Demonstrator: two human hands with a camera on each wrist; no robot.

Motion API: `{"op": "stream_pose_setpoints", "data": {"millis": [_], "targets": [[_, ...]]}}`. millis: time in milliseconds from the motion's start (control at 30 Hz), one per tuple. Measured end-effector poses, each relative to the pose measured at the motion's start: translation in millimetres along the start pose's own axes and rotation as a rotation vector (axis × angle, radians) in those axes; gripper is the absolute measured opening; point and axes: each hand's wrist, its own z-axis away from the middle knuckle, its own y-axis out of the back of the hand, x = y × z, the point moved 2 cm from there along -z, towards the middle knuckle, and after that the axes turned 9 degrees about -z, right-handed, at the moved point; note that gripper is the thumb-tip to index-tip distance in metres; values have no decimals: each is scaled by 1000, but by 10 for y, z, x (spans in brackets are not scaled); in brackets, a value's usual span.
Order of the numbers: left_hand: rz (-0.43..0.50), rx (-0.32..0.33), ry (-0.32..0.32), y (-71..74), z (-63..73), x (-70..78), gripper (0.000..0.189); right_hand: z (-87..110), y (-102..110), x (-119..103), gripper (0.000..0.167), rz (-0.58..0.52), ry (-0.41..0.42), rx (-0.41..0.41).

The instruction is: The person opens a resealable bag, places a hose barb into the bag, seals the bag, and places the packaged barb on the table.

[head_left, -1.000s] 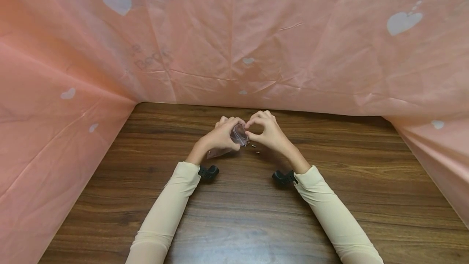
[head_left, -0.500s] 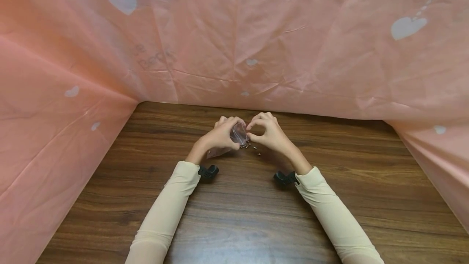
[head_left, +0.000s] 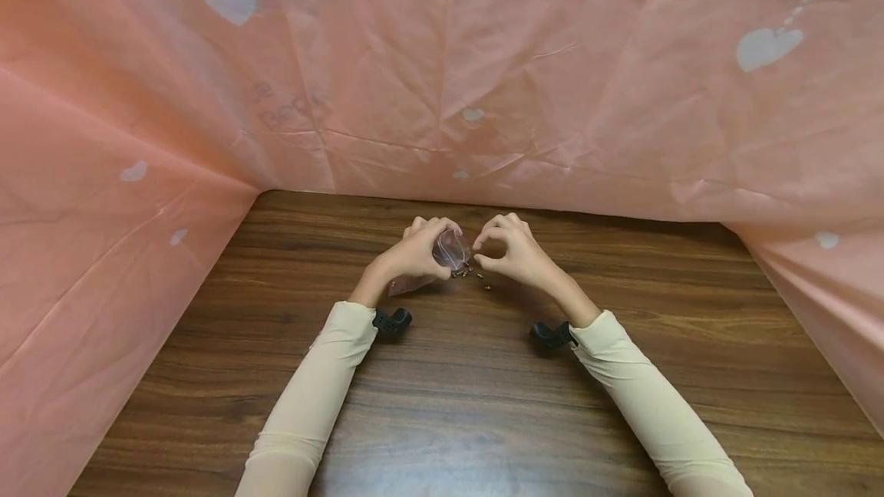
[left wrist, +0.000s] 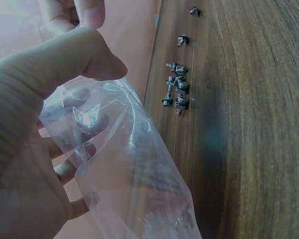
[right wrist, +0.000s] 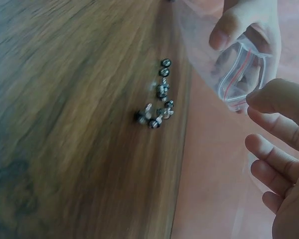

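My left hand [head_left: 417, 251] holds a clear zip bag [head_left: 450, 250], thumb and fingers curled round it. The bag's mouth faces right and gapes, its zip strip [right wrist: 234, 79] showing in the right wrist view. Beside the mouth is my right hand [head_left: 514, 254], thumb and forefinger bent towards each other with a small gap between the tips; I see nothing held there. Several small metal pieces [left wrist: 178, 84], like little screws with dark rings, lie on the table below the mouth. In the right wrist view these metal pieces [right wrist: 162, 99] form a loose row.
The brown wood-grain table [head_left: 442, 405] spreads under both arms. Pink sheeting [head_left: 442, 75] with pale hearts hangs behind it and along both sides. Each wrist carries a black mount, one left mount [head_left: 392, 322] and one right mount [head_left: 552, 334].
My right hand has moved a little right, away from the bag's mouth. More small metal pieces show on the table beneath the mouth than a second ago. The left hand keeps its hold.
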Motion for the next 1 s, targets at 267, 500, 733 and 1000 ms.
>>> {"op": "stream_pose_setpoints", "data": {"millis": [267,500,733,1000], "targets": [[7,-3,7,14,-13,1,67,51,27,53,14,17,-13,-55],[15,-6,15,22,-12,4,67,99,23,62,11,32,-40,-104],[9,-11,13,13,-14,3,67,151,3,81,10,37,-61,-155],[14,-17,13,14,-28,11,66,197,-15,159,9,72,-66,-176]]}}
